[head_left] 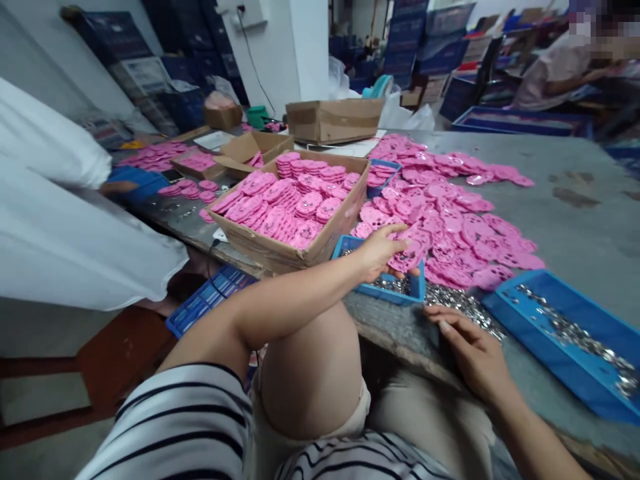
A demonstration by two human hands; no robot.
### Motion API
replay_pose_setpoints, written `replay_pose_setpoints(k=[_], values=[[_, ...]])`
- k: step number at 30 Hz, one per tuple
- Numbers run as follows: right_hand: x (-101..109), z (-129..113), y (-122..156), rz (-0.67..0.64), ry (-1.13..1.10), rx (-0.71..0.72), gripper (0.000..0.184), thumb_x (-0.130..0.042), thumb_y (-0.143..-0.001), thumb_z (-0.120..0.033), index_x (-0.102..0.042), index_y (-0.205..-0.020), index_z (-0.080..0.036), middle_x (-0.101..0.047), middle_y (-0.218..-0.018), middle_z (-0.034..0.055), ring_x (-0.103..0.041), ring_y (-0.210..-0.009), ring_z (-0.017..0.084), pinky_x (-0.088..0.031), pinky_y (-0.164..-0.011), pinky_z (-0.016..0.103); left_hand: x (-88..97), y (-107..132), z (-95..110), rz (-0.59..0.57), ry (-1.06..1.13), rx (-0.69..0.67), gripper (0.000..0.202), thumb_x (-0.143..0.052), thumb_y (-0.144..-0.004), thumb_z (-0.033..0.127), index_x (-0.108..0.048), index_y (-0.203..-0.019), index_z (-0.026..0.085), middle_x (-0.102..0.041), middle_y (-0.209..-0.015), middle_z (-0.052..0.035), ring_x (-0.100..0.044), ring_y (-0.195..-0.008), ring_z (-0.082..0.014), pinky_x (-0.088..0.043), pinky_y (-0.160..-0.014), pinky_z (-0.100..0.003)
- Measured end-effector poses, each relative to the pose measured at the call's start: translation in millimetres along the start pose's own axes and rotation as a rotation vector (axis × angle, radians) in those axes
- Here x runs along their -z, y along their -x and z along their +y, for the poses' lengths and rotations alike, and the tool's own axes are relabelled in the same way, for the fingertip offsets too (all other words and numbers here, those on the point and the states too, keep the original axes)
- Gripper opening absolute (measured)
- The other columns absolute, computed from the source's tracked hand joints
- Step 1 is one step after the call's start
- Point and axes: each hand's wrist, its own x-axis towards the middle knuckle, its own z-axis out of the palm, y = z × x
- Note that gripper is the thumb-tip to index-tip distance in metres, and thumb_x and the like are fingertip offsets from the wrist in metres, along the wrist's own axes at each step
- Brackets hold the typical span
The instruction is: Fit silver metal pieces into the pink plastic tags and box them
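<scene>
My left hand (383, 252) reaches over a small blue tray (417, 291) and closes its fingers on a pink round piece (407, 259) at the near edge of a big heap of pink pieces (450, 213). My right hand (473, 350) rests on the grey table (590, 220) near its front edge. Its fingers lie fairly flat against a scatter of small silver metal parts (463, 303). Nothing shows in that hand.
A cardboard box (320, 250) filled with stacked pink pieces stands left of the heap. A larger blue tray (570, 353) with metal parts sits at the right. More boxes and pink pieces lie farther back. A person in white (55, 200) stands at left; another sits at far right.
</scene>
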Motion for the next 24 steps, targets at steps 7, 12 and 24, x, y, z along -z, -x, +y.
replay_pose_setpoints(k=[7,12,24], values=[[-2.1,-1.7,4.5,-0.031,0.216,0.27,0.041,-0.059,-0.084,-0.06,-0.072,-0.069,-0.024,-0.076,-0.087,0.0105,-0.073,-0.079,0.023,-0.06,-0.071,0.033,-1.9,0.3,6.8,0.057,-0.05,0.05,0.041,-0.04,-0.095,0.015,-0.045,-0.135,0.019,-0.054,-0.07,0.0027,-0.052,-0.043,-0.0074,-0.028,-0.041,-0.019],[-6.0,-2.3,3.2,-0.021,0.307,0.488,0.033,-0.057,-0.09,-0.048,-0.071,-0.071,-0.024,-0.075,-0.079,0.0077,-0.073,-0.071,0.02,-0.059,-0.064,0.028,-2.3,0.8,7.7,0.028,-0.028,-0.032,0.053,-0.071,-0.08,0.026,-0.048,-0.126,0.015,-0.042,-0.062,0.0072,-0.034,-0.044,-0.0045,-0.019,-0.043,-0.02],[-9.8,-2.7,1.0,-0.033,0.365,0.724,0.017,-0.057,-0.089,-0.032,-0.068,-0.076,-0.027,-0.073,-0.076,0.0042,-0.072,-0.066,0.02,-0.059,-0.059,0.029,76.5,36.1,63.1,0.398,-0.505,-0.595,0.05,-0.08,-0.065,0.028,-0.058,-0.108,0.017,-0.056,-0.125,-0.0116,-0.054,-0.111,-0.0231,-0.041,-0.096,-0.033]])
